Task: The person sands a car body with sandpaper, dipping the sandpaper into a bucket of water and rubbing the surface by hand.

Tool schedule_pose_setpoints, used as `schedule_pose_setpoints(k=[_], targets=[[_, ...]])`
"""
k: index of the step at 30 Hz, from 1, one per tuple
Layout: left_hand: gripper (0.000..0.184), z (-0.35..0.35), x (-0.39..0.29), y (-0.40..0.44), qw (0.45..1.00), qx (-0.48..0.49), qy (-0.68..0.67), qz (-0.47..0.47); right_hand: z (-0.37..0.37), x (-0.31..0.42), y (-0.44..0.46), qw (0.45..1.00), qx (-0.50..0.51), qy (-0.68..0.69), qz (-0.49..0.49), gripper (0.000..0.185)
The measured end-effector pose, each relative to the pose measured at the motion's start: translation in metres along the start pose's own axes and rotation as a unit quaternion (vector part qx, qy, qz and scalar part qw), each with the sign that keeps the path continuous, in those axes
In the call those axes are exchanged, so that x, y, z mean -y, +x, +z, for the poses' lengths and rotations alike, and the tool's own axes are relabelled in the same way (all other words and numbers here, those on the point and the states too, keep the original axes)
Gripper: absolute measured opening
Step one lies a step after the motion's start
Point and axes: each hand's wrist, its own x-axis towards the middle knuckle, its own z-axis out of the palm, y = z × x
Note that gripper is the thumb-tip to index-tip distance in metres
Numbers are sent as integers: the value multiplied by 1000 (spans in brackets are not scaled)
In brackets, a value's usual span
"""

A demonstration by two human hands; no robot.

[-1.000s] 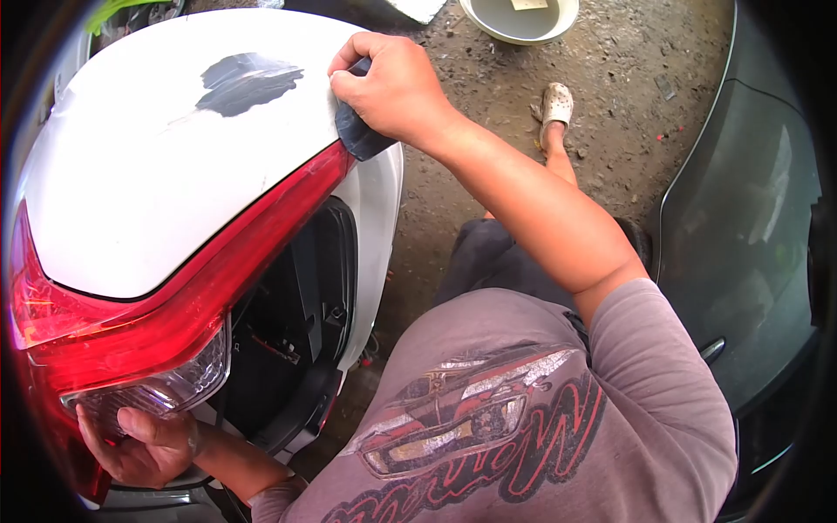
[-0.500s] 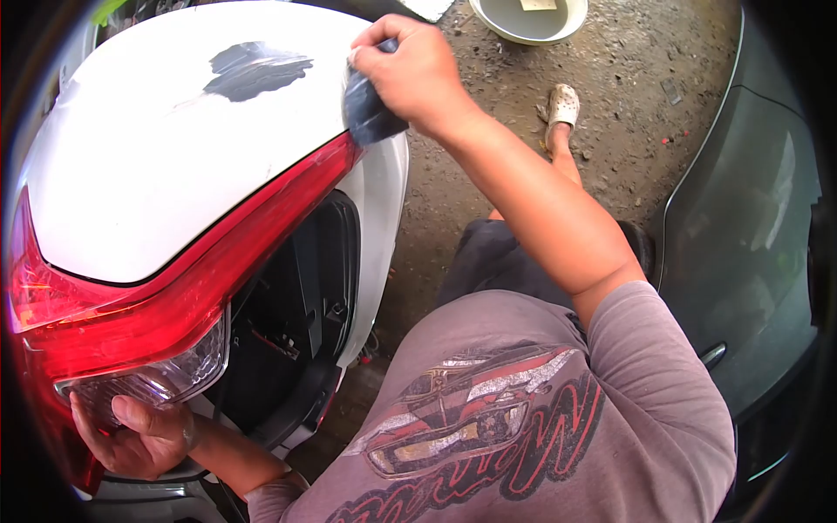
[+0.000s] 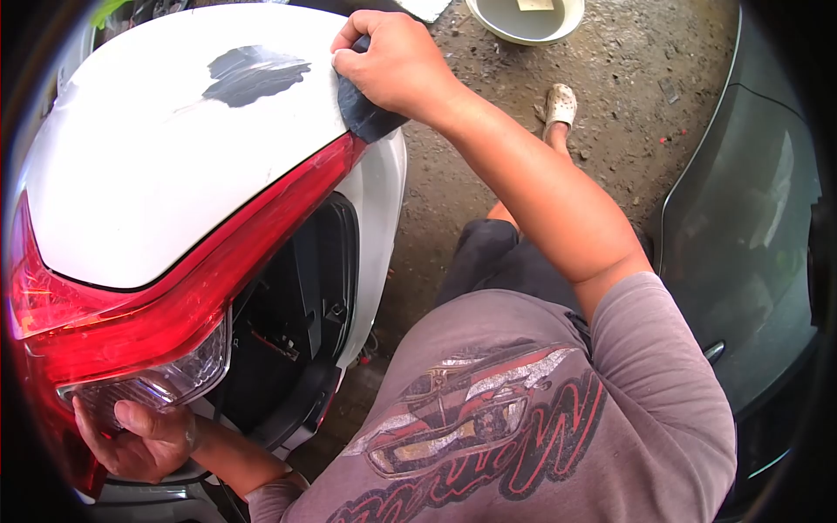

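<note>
Gripping: the right hand (image 3: 392, 68) has its thumb and fingers closed on the upper part of a dark sheet (image 3: 368, 115).
Sheet's place: the dark sheet hangs bent below the fingers at the right-hand edge of a white panel (image 3: 148, 166), its lower end by the upper tip of a red tail light (image 3: 207, 263).
Free hand: the left hand (image 3: 146, 443) is released, with fingers loosely curled, thumb apart from them and nothing seen in it.
Its spot: it is at the lower left, by the clear lens (image 3: 193, 366) under the red part; whether it touches the lens, I cannot tell.
Panel: white and curved, with a ragged dark grey patch (image 3: 255, 77) to the left of the right hand.
Beside the light: a dark cavity (image 3: 292, 340) is open in the bodywork, to the right of the lens.
Clothing: a faded shirt (image 3: 558, 418) with a printed vehicle and lettering, and dark shorts (image 3: 485, 254).
Foot: a pale clog (image 3: 561, 103) stands on wet, gritty ground (image 3: 628, 113).
Top edge: a round basin (image 3: 532, 42) contains greyish liquid and a pale piece (image 3: 535, 4), which the frame cuts off.
Right side: a dark car (image 3: 741, 218) stands well apart from the white panel, with the person between them.
</note>
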Motion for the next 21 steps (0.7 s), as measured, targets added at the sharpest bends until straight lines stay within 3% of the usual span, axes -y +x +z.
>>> schedule_pose_setpoints(k=[4,8,12,14,21], targets=[[43,-1,0,-1,1000,2,-9,-13,6,-7,-14,1000,-14,6,-24,14],[42,-1,0,0,1000,6,-4,-9,10,-8,-49,997,14,66,44,11],[41,-1,-2,1,1000,4,-2,-11,11,-22,-77,998,13,57,1,10],[42,-4,0,-1,1000,14,15,-8,4,-22,-76,989,17,115,87,17],[41,7,-15,6,1000,0,5,-6,-1,-11,-31,998,-41,43,-32,20]])
